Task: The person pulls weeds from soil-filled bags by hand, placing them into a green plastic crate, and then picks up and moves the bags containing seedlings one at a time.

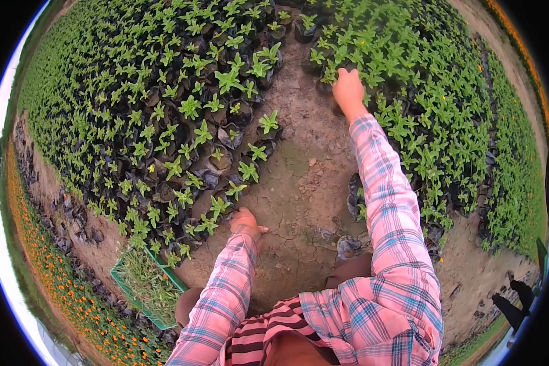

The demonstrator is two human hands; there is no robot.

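Seedlings, upper right, touched by right hand, grip unclear; left hand braced on soil at centre, closure also unclear; overreaching could crush neighbouring stems

- Right hand: fingertips sunk among the seedlings of the right bed; whether they grasp anything cannot be told.
- Left hand: seen from the back, fingers curled under against the soil; grip unreadable.
- Black grow bags: largely covered by foliage; far rows indistinguishable.
- Green tray: contents a fine grass-like mass, single plants too small to tell.
- Orange flowers: smeared at the lens rim, blooms not separable.
- Dark shapes: lower right, too small to identify.
- Plaid shirt: cut off by the bottom edge.
- Corners: lost to the black surround.
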